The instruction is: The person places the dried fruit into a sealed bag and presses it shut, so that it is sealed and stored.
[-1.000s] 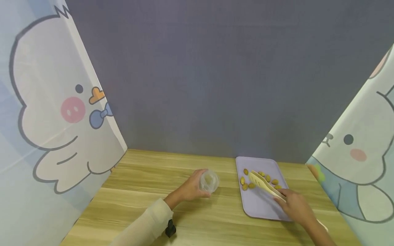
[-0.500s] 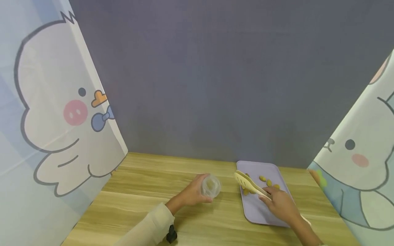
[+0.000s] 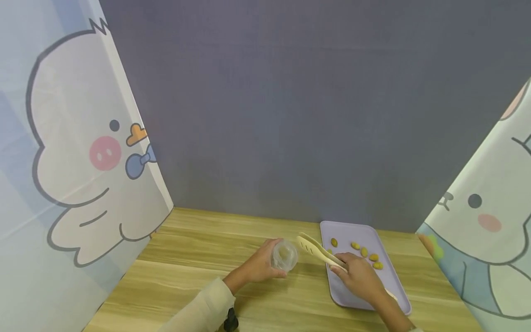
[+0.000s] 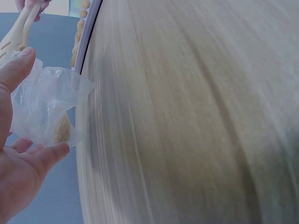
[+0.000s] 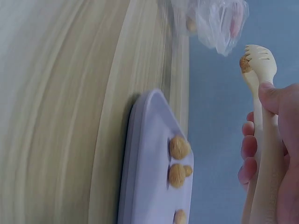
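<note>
My left hand (image 3: 262, 263) holds a clear, crinkled plastic bag (image 3: 285, 255) with its mouth spread round, thumb and fingers on either side. Through the film in the left wrist view a walnut (image 4: 61, 128) shows low inside. My right hand (image 3: 360, 279) grips cream slotted tongs (image 3: 315, 251). Between the tongs' heads the right wrist view reveals another walnut (image 5: 244, 64). The tong tips point left and stand just right of the bag's mouth, raised above the table.
A lilac tray (image 3: 344, 295) lies under my right arm, with several walnuts (image 3: 363, 251) scattered on it. The wooden table (image 3: 199, 249) ends at a grey backdrop (image 3: 265, 138). Printed cartoon panels (image 3: 70, 138) stand at both sides.
My right hand has carried the tongs left, from over the walnuts on the tray to beside the bag. The left hand keeps its hold on the bag in nearly the same place.
</note>
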Demonstrator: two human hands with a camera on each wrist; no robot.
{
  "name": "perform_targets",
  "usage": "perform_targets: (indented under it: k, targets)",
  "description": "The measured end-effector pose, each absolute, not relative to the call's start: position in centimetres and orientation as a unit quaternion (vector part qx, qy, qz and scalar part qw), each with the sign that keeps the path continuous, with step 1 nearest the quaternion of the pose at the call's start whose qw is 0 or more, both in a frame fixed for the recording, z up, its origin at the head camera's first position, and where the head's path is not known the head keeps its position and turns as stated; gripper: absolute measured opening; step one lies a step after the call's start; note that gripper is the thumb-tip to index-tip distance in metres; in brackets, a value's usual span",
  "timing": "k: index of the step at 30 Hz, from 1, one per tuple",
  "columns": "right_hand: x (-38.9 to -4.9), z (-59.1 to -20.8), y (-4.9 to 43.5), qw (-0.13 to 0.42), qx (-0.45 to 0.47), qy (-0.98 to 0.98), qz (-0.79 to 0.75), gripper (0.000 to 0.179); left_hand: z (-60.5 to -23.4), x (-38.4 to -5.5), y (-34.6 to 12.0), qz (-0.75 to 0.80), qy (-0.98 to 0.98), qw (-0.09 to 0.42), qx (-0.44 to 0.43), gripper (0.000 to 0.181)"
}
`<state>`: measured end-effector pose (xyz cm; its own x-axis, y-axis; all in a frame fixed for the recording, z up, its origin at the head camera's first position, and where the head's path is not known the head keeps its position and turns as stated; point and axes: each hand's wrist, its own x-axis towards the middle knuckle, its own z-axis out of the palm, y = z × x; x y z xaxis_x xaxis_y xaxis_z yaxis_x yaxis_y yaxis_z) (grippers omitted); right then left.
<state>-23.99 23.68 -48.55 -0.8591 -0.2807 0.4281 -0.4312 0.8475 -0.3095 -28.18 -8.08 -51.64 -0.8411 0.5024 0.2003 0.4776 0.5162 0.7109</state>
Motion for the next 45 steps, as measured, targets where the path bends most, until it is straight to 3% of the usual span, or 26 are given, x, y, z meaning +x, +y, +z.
perform_targets:
  k: [8,15,23,37,45]
  targets:
    - [-24.1,-48.7,22.0,0.204,0.211,-0.936,0.196,0.034,-51.4,-28.1,-7.9,0.404,0.872,0.016,0.278,0.101]
    - [-24.3,-48.6,21.0,0.186,0.211,-0.937,0.207,0.026,-51.6,-28.4,-7.9,0.4,0.872,0.011,0.282,0.1]
    - [-24.1,-49.2,20.3,0.18,0.225,-0.935,0.209,0.033,-51.8,-28.3,-7.7,0.411,0.867,0.022,0.282,0.097]
    - [-24.2,-48.7,21.0,0.186,0.234,-0.927,0.228,0.033,-51.1,-28.6,-7.2,0.438,0.855,0.03,0.275,0.096]
    - [-24.6,-47.7,23.1,0.154,0.195,-0.939,0.236,0.036,-50.8,-28.8,-7.4,0.421,0.864,0.025,0.274,0.098]
